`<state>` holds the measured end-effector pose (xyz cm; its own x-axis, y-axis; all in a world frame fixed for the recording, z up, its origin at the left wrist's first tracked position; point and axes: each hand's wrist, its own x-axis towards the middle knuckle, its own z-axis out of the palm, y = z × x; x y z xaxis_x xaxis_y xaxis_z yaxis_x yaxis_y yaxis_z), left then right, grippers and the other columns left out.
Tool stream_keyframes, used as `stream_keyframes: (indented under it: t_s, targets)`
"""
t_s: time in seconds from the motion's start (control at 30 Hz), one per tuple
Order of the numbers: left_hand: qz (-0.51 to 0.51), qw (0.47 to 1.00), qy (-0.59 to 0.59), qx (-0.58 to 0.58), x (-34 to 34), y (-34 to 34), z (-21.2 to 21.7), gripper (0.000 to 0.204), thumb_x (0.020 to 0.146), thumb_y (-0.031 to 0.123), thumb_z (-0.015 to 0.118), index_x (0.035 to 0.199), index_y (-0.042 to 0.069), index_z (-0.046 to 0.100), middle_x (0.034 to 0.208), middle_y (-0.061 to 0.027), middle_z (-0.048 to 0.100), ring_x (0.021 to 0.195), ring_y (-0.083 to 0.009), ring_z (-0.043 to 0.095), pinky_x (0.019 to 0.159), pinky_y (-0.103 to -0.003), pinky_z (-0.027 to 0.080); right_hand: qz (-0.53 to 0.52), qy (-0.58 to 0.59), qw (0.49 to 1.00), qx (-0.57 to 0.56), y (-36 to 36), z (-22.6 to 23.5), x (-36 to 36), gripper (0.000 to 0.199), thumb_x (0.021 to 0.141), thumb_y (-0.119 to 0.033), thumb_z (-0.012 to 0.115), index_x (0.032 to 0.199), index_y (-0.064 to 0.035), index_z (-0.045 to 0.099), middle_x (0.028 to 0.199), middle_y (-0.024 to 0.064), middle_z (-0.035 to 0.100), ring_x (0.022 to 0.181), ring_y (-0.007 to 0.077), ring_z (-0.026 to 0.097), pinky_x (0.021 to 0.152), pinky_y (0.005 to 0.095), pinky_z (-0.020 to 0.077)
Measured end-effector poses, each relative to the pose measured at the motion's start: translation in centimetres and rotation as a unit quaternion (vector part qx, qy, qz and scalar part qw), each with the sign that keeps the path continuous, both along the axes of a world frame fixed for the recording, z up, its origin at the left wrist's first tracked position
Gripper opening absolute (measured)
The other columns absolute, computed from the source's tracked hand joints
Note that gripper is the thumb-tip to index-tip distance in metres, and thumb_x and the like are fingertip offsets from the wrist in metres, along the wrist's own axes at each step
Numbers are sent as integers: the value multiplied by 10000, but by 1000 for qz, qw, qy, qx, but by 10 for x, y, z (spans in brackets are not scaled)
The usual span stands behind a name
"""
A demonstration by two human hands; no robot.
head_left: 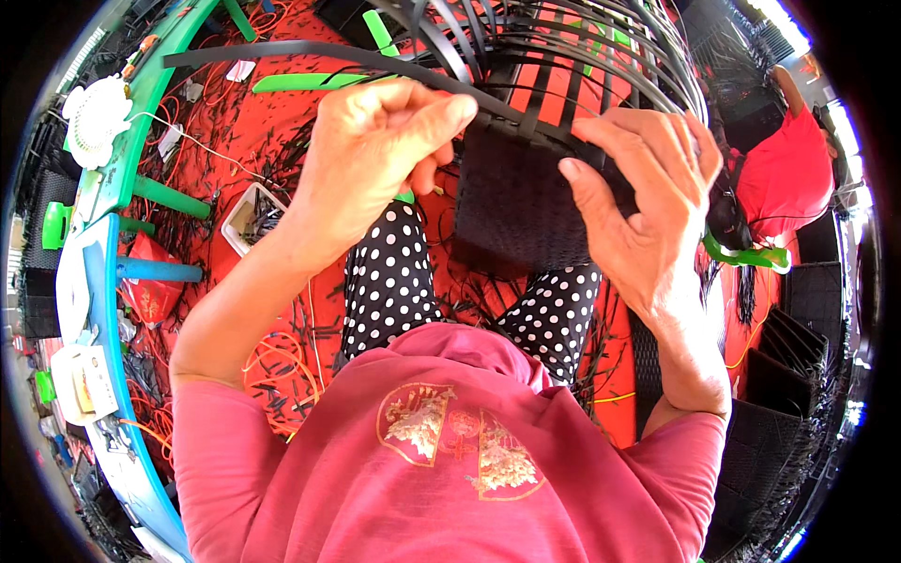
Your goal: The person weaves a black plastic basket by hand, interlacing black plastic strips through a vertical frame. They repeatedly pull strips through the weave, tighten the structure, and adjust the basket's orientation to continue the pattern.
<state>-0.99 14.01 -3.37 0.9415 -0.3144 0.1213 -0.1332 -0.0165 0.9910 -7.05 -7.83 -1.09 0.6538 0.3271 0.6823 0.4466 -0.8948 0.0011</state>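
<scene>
A black woven basket (521, 206) stands between my knees, with long loose black strips (648, 47) fanning up and out from its far side. My left hand (375, 136) is closed in a pinch at a flat black strip (282, 49), which runs leftward past my fingers and along the basket's upper edge. At that edge's right end is my right hand (648, 178), fingers bent over the rim and thumb against the near side. Part of its grip is hidden behind the knuckles.
Black strip scraps litter the red floor (225, 103). A white tub (251, 218) stands left of my knee. Green (120, 159) and blue tables (117, 347) line the left, with a white fan (97, 122). At right, a person in red (788, 178) sits near stacked black woven pieces (770, 441).
</scene>
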Motion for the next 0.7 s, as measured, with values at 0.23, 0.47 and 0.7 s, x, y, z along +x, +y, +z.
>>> stream_keyframes:
  t_s: [0.23, 0.47, 0.7]
  targets:
    - [81, 987, -129, -42, 11, -14, -12, 260, 933, 194, 683, 751, 10, 654, 631, -8, 603, 494, -44, 484, 457, -196, 347, -20, -29, 999, -38, 8, -8, 7, 288, 702, -185, 803, 958, -90, 711, 970, 24, 646, 925, 211, 603, 982, 399, 342]
    - [170, 960, -209, -76, 3, -9, -40, 201, 901, 99, 691, 738, -12, 652, 595, -14, 574, 475, -57, 435, 453, -214, 320, -38, -95, 994, -34, -1, -14, 9, 375, 680, -329, 819, 967, -120, 696, 975, -12, 634, 919, 197, 595, 966, 397, 347]
    - [192, 963, -75, -173, -5, -21, -47, 337, 964, 208, 614, 662, 63, 575, 576, -34, 547, 467, -74, 421, 461, -220, 295, 29, -142, 965, 217, -33, -25, -33, 274, 746, -96, 779, 968, -34, 633, 950, 95, 623, 861, 229, 597, 797, 350, 468]
